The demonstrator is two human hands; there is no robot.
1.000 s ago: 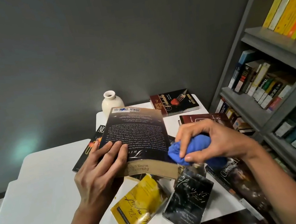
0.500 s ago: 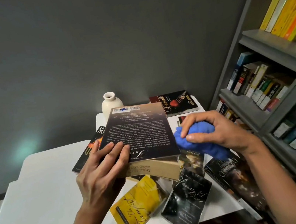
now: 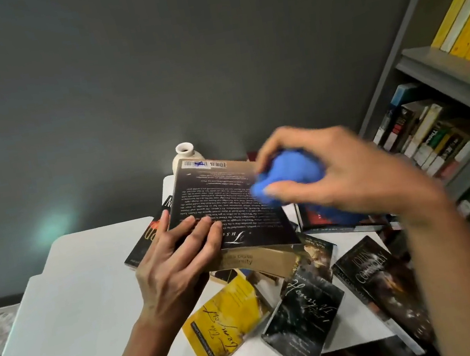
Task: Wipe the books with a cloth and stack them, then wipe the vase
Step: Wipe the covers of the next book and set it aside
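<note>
My left hand (image 3: pixel 176 261) holds a thick dark paperback (image 3: pixel 216 202) by its near left corner, back cover up, lifted over the table. My right hand (image 3: pixel 334 174) grips a bunched blue cloth (image 3: pixel 286 182) pressed on the far right part of that cover; hand and cloth are motion-blurred. Several books lie scattered below: a yellow one (image 3: pixel 222 321), a black one (image 3: pixel 305 317) and a dark one (image 3: pixel 389 282) at the right. A cream vase (image 3: pixel 184 155) stands behind the held book, mostly hidden.
The books rest on a small white table (image 3: pixel 356 331); a larger white surface (image 3: pixel 62 297) adjoins it on the left. A grey bookshelf (image 3: pixel 438 68) full of books rises at the right. A dark grey wall stands behind.
My right hand has carried the blue cloth from the book's near right edge up onto the far right of the cover. My left hand keeps its hold on the book.
</note>
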